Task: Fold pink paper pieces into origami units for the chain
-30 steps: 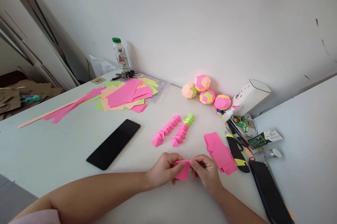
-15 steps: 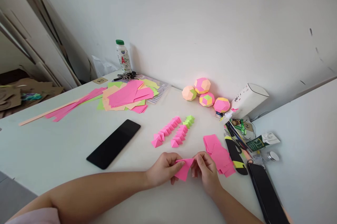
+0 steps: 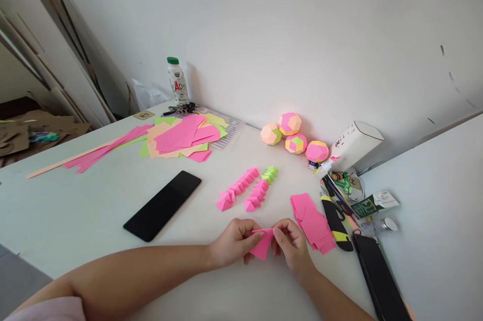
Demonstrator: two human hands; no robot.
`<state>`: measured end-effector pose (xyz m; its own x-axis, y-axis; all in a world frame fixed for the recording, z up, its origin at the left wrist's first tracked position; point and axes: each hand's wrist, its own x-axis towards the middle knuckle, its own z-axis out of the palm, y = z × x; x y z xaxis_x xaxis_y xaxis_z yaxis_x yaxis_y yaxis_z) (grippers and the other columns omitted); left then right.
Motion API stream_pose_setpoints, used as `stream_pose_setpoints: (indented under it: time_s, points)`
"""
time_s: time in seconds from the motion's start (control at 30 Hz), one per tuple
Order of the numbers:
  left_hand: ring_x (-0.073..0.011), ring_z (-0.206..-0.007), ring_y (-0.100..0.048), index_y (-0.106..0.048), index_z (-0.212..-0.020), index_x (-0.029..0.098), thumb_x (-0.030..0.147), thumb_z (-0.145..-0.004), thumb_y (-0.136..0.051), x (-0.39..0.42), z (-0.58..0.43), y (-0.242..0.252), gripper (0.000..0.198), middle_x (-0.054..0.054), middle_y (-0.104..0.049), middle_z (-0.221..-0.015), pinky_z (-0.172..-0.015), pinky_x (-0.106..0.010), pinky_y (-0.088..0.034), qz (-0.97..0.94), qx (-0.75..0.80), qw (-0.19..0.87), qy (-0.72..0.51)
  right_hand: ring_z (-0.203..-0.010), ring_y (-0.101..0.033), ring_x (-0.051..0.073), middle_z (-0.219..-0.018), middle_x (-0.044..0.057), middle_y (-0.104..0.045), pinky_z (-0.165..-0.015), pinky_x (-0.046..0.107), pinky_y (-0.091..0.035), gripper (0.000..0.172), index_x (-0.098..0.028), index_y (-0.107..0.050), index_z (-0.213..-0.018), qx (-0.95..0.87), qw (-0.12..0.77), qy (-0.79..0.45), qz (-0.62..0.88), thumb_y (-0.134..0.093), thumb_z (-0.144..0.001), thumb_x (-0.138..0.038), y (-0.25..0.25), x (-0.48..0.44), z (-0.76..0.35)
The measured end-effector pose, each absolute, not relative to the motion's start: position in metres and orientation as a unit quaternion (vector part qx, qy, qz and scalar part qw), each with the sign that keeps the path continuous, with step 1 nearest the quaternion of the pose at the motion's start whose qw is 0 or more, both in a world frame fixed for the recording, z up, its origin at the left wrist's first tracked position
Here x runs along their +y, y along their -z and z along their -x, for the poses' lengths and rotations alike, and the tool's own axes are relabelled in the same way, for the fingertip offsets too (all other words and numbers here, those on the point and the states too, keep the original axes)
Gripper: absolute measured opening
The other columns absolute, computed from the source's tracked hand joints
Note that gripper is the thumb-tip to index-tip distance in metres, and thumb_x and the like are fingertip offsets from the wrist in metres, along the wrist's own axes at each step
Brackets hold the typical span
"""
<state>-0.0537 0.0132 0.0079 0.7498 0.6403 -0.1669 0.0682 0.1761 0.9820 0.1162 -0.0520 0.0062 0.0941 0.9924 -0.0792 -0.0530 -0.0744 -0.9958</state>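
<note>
Head view: over the near part of the white table surface (image 3: 105,205), the left hand (image 3: 234,244) has its thumb laid on a small pink paper (image 3: 263,246), fingers curled under it, gripping it firmly. The right hand (image 3: 294,248) is closed to a pinch, thumb and forefinger at the paper's right corner, other fingers curled. Beyond the hands lie a row of folded pink pieces (image 3: 238,187) and a second row (image 3: 256,195) that turns green toward the wall-side edge. Flat pink slips (image 3: 315,225) overlap just beside the right hand, next to a black-and-yellow tool (image 3: 337,223) toward the surface's right edge. Four faceted paper balls (image 3: 290,124) cluster along the wall-side edge; a green-capped bottle (image 3: 178,84) stands at the far left corner, behind mixed paper sheets (image 3: 179,135).
</note>
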Motion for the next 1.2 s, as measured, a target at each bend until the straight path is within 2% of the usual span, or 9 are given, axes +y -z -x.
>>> stream_pose_setpoints:
  time_s: [0.33, 0.53, 0.67, 0.77, 0.97, 1.2]
  points:
    - [-0.0091, -0.041, -0.05, -0.056, -0.073, 0.013, 0.053, -0.082, -0.051, 0.0135, 0.0547, -0.0074, 0.041, 0.0, -0.057, -0.053, -0.039, -0.019, -0.037, -0.607, 0.286, 0.715, -0.198, -0.043, -0.048, 0.011, -0.047, -0.005, -0.05, -0.044, 0.022, -0.038, 0.028, -0.019, -0.05, -0.073, -0.451, 0.508, -0.497, 0.54, -0.053, -0.088, -0.043, -0.0067, -0.0525, -0.1163]
    - [-0.0085, -0.045, -0.051, -0.059, -0.075, 0.012, 0.049, -0.083, -0.051, 0.0131, 0.0549, -0.009, 0.039, -0.002, -0.061, -0.061, -0.042, -0.02, -0.039, -0.614, 0.264, 0.722, -0.18, -0.05, -0.054, 0.012, -0.069, -0.001, -0.057, -0.047, 0.022, -0.045, 0.022, -0.02, -0.057, -0.088, -0.479, 0.498, -0.489, 0.533, -0.059, -0.084, -0.041, -0.0077, -0.0537, -0.114]
    - [-0.01, -0.052, -0.054, -0.058, -0.096, 0.014, 0.044, -0.08, -0.058, 0.0126, 0.0529, -0.0045, 0.034, 0.0, -0.061, -0.069, -0.048, -0.022, -0.045, -0.592, 0.266, 0.734, -0.201, -0.047, -0.052, 0.012, -0.059, -0.002, -0.053, -0.044, 0.022, -0.045, 0.024, -0.018, -0.059, -0.078, -0.492, 0.484, -0.46, 0.559, -0.057, -0.084, -0.041, -0.0064, -0.0536, -0.1137]
    - [-0.0098, -0.051, -0.053, -0.05, -0.107, 0.017, 0.042, -0.076, -0.064, 0.0123, 0.0516, -0.0013, 0.042, 0.005, -0.053, -0.065, -0.049, -0.023, -0.046, -0.563, 0.294, 0.737, -0.231, -0.046, -0.05, 0.011, -0.058, -0.003, -0.052, -0.043, 0.021, -0.045, 0.024, -0.019, -0.058, -0.077, -0.477, 0.493, -0.454, 0.569, -0.056, -0.085, -0.041, -0.0063, -0.0528, -0.1138]
    - [-0.0124, -0.056, -0.058, -0.054, -0.094, 0.015, 0.047, -0.078, -0.06, 0.0121, 0.0514, -0.004, 0.036, 0.0, -0.061, -0.068, -0.05, -0.024, -0.044, -0.556, 0.284, 0.747, -0.228, -0.055, -0.057, 0.014, -0.073, 0.004, -0.064, -0.046, 0.023, -0.048, 0.023, -0.018, -0.066, -0.088, -0.515, 0.464, -0.435, 0.574, -0.06, -0.082, -0.039, -0.0071, -0.0528, -0.1131]
    - [-0.01, -0.053, -0.054, -0.053, -0.095, 0.016, 0.049, -0.077, -0.061, 0.0107, 0.0506, -0.0002, 0.038, 0.001, -0.059, -0.07, -0.048, -0.022, -0.04, -0.545, 0.308, 0.736, -0.257, -0.045, -0.058, 0.014, -0.054, 0.001, -0.063, -0.042, 0.024, -0.046, 0.025, -0.016, -0.07, -0.085, -0.503, 0.468, -0.446, 0.575, -0.062, -0.082, -0.04, -0.0039, -0.0524, -0.1129]
